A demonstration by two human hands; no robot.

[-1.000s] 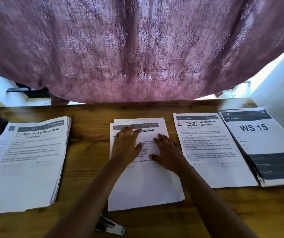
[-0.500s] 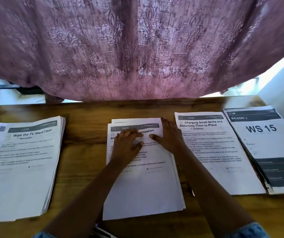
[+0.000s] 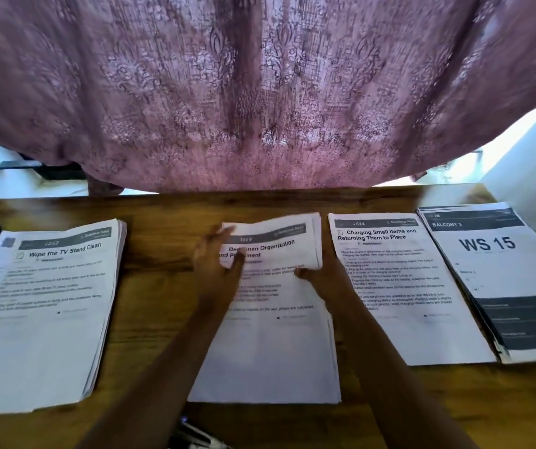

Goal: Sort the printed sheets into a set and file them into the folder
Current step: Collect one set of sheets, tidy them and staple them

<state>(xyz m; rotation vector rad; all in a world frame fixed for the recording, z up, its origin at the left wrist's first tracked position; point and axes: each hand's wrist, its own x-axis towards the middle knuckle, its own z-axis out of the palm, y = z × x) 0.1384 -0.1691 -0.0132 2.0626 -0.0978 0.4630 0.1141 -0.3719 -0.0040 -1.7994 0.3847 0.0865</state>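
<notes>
Flat a moment ago, the left hand (image 3: pixel 215 262) and right hand (image 3: pixel 323 274) now clamp their fingers (image 3: pixel 239 263) on the top sheets (image 3: pixel 276 246), lifting their far end off the middle pile (image 3: pixel 269 354) on the surface (image 3: pixel 150 322).

far left: thick white printed-sheet stack "Wipe the TV Stand Clean" (image 3: pixel 43 312), flat on table (image 3: pixel 150 286) | centre: white "Bed Linen Organization" stack (image 3: pixel 273 345), upper sheets' far end raised, bowed | right: white "Charging Small Items" stack (image 3: pixel 399 296), flat | far right: dark-banded "WS 15" stack (image 3: pixel 499 286), flat, just beside it
</notes>
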